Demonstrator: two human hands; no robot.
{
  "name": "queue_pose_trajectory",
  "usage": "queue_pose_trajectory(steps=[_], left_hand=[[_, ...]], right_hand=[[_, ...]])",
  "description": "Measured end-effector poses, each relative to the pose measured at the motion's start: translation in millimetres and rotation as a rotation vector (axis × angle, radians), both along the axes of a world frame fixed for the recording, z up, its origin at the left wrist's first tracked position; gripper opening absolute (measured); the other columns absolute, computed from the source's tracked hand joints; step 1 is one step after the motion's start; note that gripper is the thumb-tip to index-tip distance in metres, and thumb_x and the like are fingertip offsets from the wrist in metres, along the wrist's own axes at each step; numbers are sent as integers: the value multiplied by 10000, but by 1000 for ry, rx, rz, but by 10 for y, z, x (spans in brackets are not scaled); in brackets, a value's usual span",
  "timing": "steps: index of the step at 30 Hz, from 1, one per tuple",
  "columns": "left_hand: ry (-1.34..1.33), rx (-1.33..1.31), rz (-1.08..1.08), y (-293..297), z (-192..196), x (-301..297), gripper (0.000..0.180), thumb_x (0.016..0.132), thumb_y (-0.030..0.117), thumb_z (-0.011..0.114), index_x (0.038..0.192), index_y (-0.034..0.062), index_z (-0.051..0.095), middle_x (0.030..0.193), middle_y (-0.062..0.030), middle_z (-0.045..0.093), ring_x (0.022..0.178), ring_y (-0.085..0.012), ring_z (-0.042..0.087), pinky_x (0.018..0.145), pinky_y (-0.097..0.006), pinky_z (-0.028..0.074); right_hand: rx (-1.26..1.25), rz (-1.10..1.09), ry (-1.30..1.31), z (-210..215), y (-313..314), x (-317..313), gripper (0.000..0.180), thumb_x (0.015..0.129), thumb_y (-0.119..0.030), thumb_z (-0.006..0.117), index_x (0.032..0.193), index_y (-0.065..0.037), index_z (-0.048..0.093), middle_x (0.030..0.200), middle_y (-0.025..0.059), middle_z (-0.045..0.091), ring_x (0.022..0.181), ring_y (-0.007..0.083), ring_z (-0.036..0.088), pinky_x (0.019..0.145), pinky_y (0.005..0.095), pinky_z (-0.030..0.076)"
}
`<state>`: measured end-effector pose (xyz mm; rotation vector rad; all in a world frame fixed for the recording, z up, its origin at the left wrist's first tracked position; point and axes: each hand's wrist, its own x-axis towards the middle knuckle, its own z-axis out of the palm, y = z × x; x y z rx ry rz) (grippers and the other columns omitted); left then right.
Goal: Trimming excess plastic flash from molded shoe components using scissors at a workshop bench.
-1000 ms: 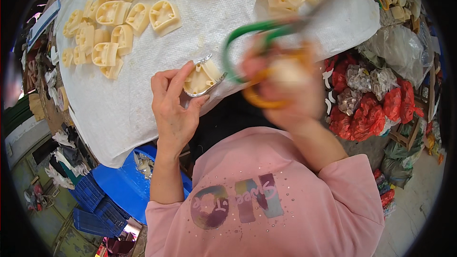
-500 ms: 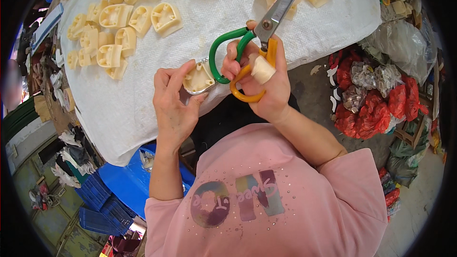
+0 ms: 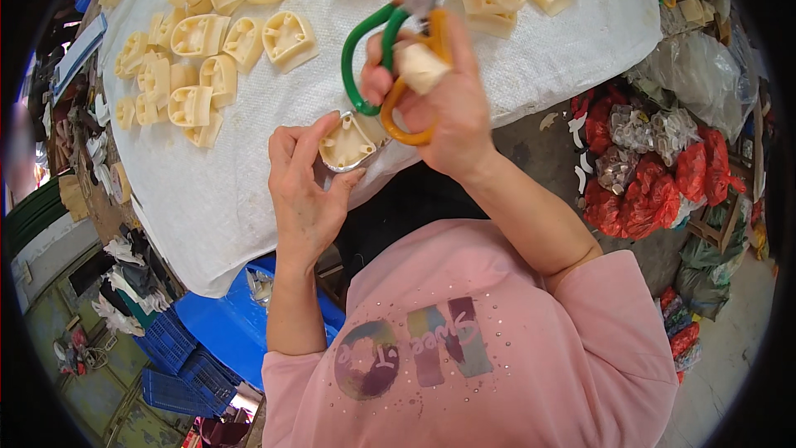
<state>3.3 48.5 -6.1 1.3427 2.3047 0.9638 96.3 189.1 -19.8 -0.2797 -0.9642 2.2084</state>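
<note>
- Two hands work at the white cloth's (image 3: 249, 191) near edge — left hand (image 3: 305, 191) pinches a cream plastic part (image 3: 347, 143).
- Right hand (image 3: 444, 104) grips green-and-orange scissors (image 3: 390, 58), just beyond it.
- Many cream pieces (image 3: 199, 50) lie farther up the cloth; red bags (image 3: 655, 182) sit off its right edge.

pink short-sleeved top (image 3: 497, 340) — sequinned chest print | bare forearms

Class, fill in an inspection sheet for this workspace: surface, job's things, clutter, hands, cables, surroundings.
Surface: white woven cloth over the table.
Job's things: cream plastic part; scissors with green and orange handles.
Clutter: cream parts pile spread on the cloth.
Hands: left hand pinches the part; right hand grips the scissors.
Cables: nothing seen.
Surroundings: blue crates below; red bags at right.
</note>
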Motion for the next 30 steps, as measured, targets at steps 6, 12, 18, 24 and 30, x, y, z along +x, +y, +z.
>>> queue_pose_trajectory(steps=[6,12,18,24,30], left_hand=[[7,-6,13,44,-25,51,613,561,2,780,1145,59,601,868,-42,455,776,-164,482,662,-257,421],[1,-22,43,-46,-8,23,599,564,2,778,1135,58,604,865,-36,451,759,-153,479,652,-254,423],[-1,-19,37,16,-10,71,592,566,-25,758,1132,60,605,859,-40,444,749,-156,478,649,-258,426],[5,-14,41,78,-13,31,573,579,-37,737,1128,54,601,860,-55,446,752,-176,486,668,-276,435],[25,47,5,4,1,-50,542,583,-13,704,1110,35,589,890,-109,468,834,-252,513,709,-321,455]], right_hand=[[93,-91,-13,-134,-79,15,444,871,-50,453,1298,-86,338,924,115,466,770,156,466,700,308,404],[-59,-156,23,222,-2,250,433,853,-44,475,1268,-21,353,884,70,513,721,117,510,639,259,434],[58,-40,-54,-96,-272,431,458,891,-103,463,1322,-39,322,905,88,504,768,124,481,698,277,416],[-165,-38,199,148,7,444,438,891,-54,409,1321,-67,329,931,109,486,767,143,488,679,280,408],[-85,46,25,-109,-184,302,521,869,-103,498,1349,-24,310,986,81,503,838,141,509,737,241,417]])
